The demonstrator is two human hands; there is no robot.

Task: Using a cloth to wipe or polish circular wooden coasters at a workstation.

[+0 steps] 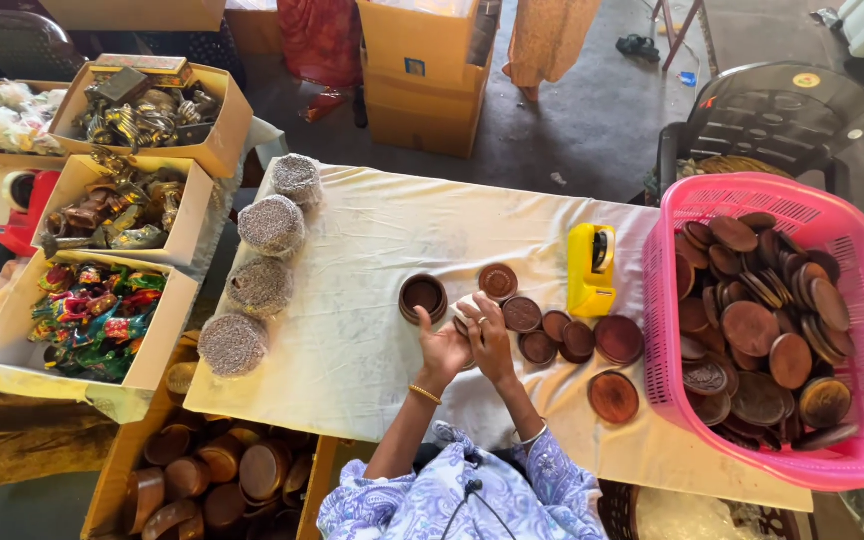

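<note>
Both hands together over cloth (372, 240): left hand (444, 348) and right hand (492, 335) fingers curled round small white thing (466, 308), brown lids (552, 335) beside, pink basket (852, 455) right.

One view only, from a camera on the person's head, tipped steeply down and forward across the cloth-covered table (352, 330), with both hands meeting near the bottom centre. It sits high and fairly far back, so the frame runs from the pink basket (852, 470) at the right edge to the open cardboard boxes (167, 340) at the left, with grey floor and stacked cartons along the top. The patterned sleeves at the bottom edge are nearest the lens
</note>
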